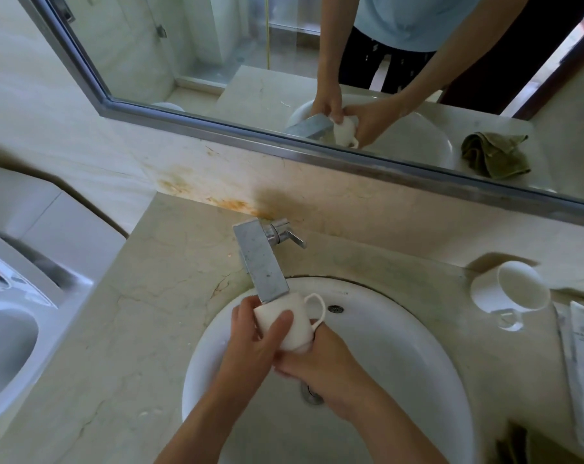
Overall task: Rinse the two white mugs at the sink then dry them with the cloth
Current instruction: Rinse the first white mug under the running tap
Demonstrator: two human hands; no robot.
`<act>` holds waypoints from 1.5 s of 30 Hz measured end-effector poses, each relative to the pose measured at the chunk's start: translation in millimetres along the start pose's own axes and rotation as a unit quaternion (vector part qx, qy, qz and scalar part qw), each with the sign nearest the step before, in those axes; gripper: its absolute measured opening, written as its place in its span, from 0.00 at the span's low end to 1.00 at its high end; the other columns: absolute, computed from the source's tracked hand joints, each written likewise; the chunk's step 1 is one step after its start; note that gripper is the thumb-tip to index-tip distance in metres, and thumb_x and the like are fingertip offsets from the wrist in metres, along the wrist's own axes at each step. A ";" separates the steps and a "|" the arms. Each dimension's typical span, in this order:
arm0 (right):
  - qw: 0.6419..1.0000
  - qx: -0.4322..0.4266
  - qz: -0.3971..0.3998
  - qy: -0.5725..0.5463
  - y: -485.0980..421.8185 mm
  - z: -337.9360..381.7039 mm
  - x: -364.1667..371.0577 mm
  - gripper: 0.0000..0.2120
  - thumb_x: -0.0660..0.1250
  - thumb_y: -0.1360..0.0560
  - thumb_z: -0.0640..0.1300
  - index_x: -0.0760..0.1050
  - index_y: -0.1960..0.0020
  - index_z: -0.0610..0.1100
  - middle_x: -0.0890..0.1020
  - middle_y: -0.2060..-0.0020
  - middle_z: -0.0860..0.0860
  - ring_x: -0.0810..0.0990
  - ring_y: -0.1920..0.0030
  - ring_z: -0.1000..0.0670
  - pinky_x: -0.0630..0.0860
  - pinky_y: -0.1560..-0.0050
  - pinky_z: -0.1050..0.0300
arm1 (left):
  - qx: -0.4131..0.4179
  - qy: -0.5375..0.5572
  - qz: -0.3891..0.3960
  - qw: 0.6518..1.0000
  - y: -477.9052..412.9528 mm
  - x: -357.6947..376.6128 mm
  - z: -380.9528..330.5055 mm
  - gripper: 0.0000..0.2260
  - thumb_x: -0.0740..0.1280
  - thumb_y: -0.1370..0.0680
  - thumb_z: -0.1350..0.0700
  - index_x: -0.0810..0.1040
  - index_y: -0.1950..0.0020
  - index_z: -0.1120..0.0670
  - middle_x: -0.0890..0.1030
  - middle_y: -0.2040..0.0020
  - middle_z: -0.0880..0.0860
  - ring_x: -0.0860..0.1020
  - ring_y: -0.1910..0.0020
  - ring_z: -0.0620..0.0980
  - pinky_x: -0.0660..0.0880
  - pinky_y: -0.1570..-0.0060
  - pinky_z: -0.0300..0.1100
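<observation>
Both forearms reach in from the near edge. The left hand [253, 333] is curled round the mug [284, 324], thumb lying across its wall. The right hand [320, 360] wraps the base from below, and the handle sticks up past its knuckles.

- Mug: tilted, mouth tucked right under the tip of the faucet spout [262, 262]. Probably held so that water falls straight inside. I cannot tell whether water is running.
- The two-handed hold probably allows turning the mug while it is wet and slippery.
- Sink [418, 319]: bowl directly below the spout, so drips stay in it.
- Lever [295, 237]: just behind the spout, to its right.
- Second mug [511, 291]: on its side on the counter [156, 296], well right of the spout, mouth facing the camera. It appears to be waiting its turn.
- Sachets [582, 363]: right of the spout, nearer than that mug.
- Cloth [495, 155]: green, bunched, seen clearly only in the mirror [217, 61], right of the reflected spout and not yet in use.

Judgement: the first rinse is under way.
</observation>
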State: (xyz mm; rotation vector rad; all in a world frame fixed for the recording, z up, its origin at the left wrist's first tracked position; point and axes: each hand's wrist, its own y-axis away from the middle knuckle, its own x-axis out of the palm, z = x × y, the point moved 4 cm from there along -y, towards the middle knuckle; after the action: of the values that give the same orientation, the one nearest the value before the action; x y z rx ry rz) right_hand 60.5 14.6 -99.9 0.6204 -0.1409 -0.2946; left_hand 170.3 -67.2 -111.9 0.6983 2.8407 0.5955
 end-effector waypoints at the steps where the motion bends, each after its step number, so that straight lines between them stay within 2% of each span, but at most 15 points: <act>1: 0.999 -0.010 -0.001 0.031 -0.4 1.5 0.8 0.18 0.80 0.30 0.45 0.85 0.42 0.55 0.90 0.49 0.52 0.89 0.46 0.51 0.86 0.41 0.44 | 0.018 -0.048 -0.005 0.999 -2.6 -3.7 -1.6 0.10 0.73 0.20 0.45 0.77 0.41 0.39 0.80 0.40 0.49 0.84 0.44 0.50 0.85 0.53 0.50; 5: 0.982 -0.052 -0.060 0.173 -10.4 -1.2 -4.1 0.27 0.80 0.31 0.48 0.76 0.34 0.53 0.86 0.46 0.56 0.86 0.48 0.58 0.86 0.48 0.58 | 0.011 -0.079 -0.003 0.997 -6.0 -9.3 -4.7 0.03 0.71 0.17 0.51 0.83 0.47 0.42 0.88 0.50 0.47 0.86 0.49 0.49 0.84 0.49 0.47; 7: 0.957 -0.083 -0.098 0.259 -14.8 -1.8 -10.2 0.35 0.80 0.29 0.46 0.68 0.27 0.55 0.80 0.39 0.58 0.81 0.44 0.58 0.79 0.50 0.66 | -0.024 -0.048 0.021 0.998 -5.1 -9.0 -2.8 0.08 0.67 0.15 0.49 0.86 0.44 0.46 0.90 0.50 0.45 0.87 0.48 0.47 0.83 0.44 0.47; 10: 0.909 -0.155 -0.108 0.372 -17.8 -4.8 -15.8 0.38 0.76 0.25 0.40 0.61 0.22 0.52 0.71 0.31 0.54 0.75 0.36 0.53 0.78 0.42 0.61 | -0.097 0.018 0.050 0.994 1.3 -3.2 4.4 0.13 0.60 0.13 0.47 0.84 0.42 0.47 0.90 0.51 0.45 0.87 0.48 0.46 0.84 0.47 0.41; 14: 0.843 -0.253 -0.117 0.460 -18.9 -13.4 -12.3 0.42 0.77 0.27 0.34 0.60 0.20 0.46 0.69 0.24 0.47 0.73 0.26 0.48 0.78 0.30 0.54 | -0.148 0.085 0.046 0.984 0.9 3.9 6.8 0.13 0.60 0.13 0.47 0.83 0.39 0.48 0.90 0.46 0.52 0.87 0.43 0.54 0.82 0.37 0.55; 17: 0.801 -0.312 -0.165 0.483 -17.7 -21.5 -11.6 0.49 0.85 0.35 0.35 0.63 0.21 0.42 0.75 0.27 0.41 0.78 0.28 0.44 0.81 0.32 0.52 | -0.125 0.020 0.085 0.988 -5.6 6.8 -3.5 0.11 0.62 0.13 0.49 0.84 0.46 0.48 0.91 0.51 0.45 0.87 0.48 0.48 0.81 0.40 0.45; 19: 0.832 -0.313 -0.162 0.428 -18.2 -21.8 -15.4 0.47 0.83 0.31 0.36 0.62 0.19 0.45 0.72 0.24 0.46 0.75 0.25 0.47 0.79 0.29 0.52 | -0.096 -0.054 0.095 0.989 -7.4 3.5 -11.4 0.13 0.62 0.13 0.49 0.84 0.51 0.47 0.89 0.59 0.39 0.85 0.55 0.39 0.78 0.52 0.31; 23: 0.957 -0.156 -0.022 0.242 -26.2 -17.8 -26.1 0.47 0.79 0.27 0.42 0.57 0.16 0.58 0.68 0.23 0.60 0.71 0.25 0.58 0.75 0.26 0.54 | 0.016 -0.268 0.180 0.946 -10.2 -9.8 -15.7 0.13 0.61 0.13 0.46 0.81 0.55 0.44 0.85 0.60 0.48 0.80 0.63 0.35 0.74 0.58 0.29; 25: 0.964 -0.113 0.028 0.239 -33.4 -13.7 -27.9 0.50 0.82 0.30 0.48 0.56 0.17 0.60 0.69 0.23 0.60 0.74 0.27 0.57 0.78 0.29 0.51 | 0.093 -0.368 0.218 0.899 -13.5 -10.7 -17.5 0.10 0.61 0.13 0.44 0.78 0.49 0.45 0.82 0.56 0.46 0.80 0.59 0.38 0.73 0.57 0.31; 28: 0.966 -0.105 0.066 0.227 -41.7 -6.1 -23.6 0.49 0.84 0.33 0.50 0.60 0.20 0.62 0.74 0.28 0.62 0.78 0.32 0.60 0.79 0.33 0.55 | 0.198 -0.518 0.229 0.800 -17.4 -6.0 -22.8 0.27 0.51 0.18 0.35 0.76 0.36 0.53 0.82 0.44 0.54 0.80 0.48 0.56 0.75 0.42 0.47; 33: 0.962 -0.136 -0.020 0.234 -42.9 -13.7 -19.3 0.44 0.87 0.37 0.51 0.68 0.28 0.60 0.81 0.37 0.63 0.81 0.39 0.63 0.82 0.41 0.60 | 0.199 -0.613 0.271 0.715 -19.0 -3.1 -27.0 0.32 0.45 0.20 0.34 0.82 0.43 0.52 0.85 0.47 0.54 0.79 0.46 0.59 0.75 0.38 0.52; 35: 0.965 -0.138 -0.058 0.217 -40.4 -19.7 -16.7 0.42 0.86 0.37 0.54 0.69 0.29 0.61 0.81 0.38 0.63 0.82 0.40 0.62 0.83 0.41 0.58 | 0.193 -0.614 0.251 0.723 -11.1 4.3 -27.0 0.28 0.50 0.17 0.36 0.82 0.40 0.52 0.85 0.46 0.54 0.80 0.47 0.58 0.76 0.39 0.50; 39: 0.955 -0.166 -0.183 0.166 -24.6 -29.2 -4.5 0.30 0.80 0.29 0.58 0.70 0.33 0.55 0.80 0.42 0.59 0.83 0.45 0.58 0.84 0.45 0.52 | 0.096 -0.505 0.083 0.854 15.3 24.6 -35.1 0.21 0.56 0.13 0.38 0.77 0.51 0.52 0.82 0.62 0.52 0.81 0.63 0.53 0.78 0.57 0.47; 41: 0.946 -0.169 -0.218 0.172 -14.7 -35.5 -0.3 0.33 0.81 0.31 0.58 0.68 0.34 0.53 0.78 0.41 0.56 0.83 0.45 0.56 0.84 0.47 0.52 | 0.177 -0.517 0.049 0.836 22.9 28.8 -29.1 0.16 0.59 0.14 0.39 0.75 0.53 0.48 0.80 0.69 0.53 0.80 0.70 0.52 0.81 0.63 0.49; 45: 0.971 -0.121 -0.160 0.132 2.7 -31.1 -13.9 0.37 0.82 0.42 0.57 0.71 0.35 0.62 0.83 0.45 0.64 0.83 0.45 0.64 0.80 0.49 0.68 | 0.308 -0.559 0.159 0.754 12.5 22.3 -18.6 0.23 0.60 0.16 0.39 0.81 0.62 0.51 0.81 0.71 0.49 0.78 0.73 0.53 0.79 0.63 0.43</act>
State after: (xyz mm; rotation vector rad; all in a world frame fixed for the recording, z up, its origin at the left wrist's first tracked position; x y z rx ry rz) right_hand 54.7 38.1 -123.9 0.4317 0.2505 -0.5283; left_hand 151.3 -52.9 -91.0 1.1246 1.6923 -0.6322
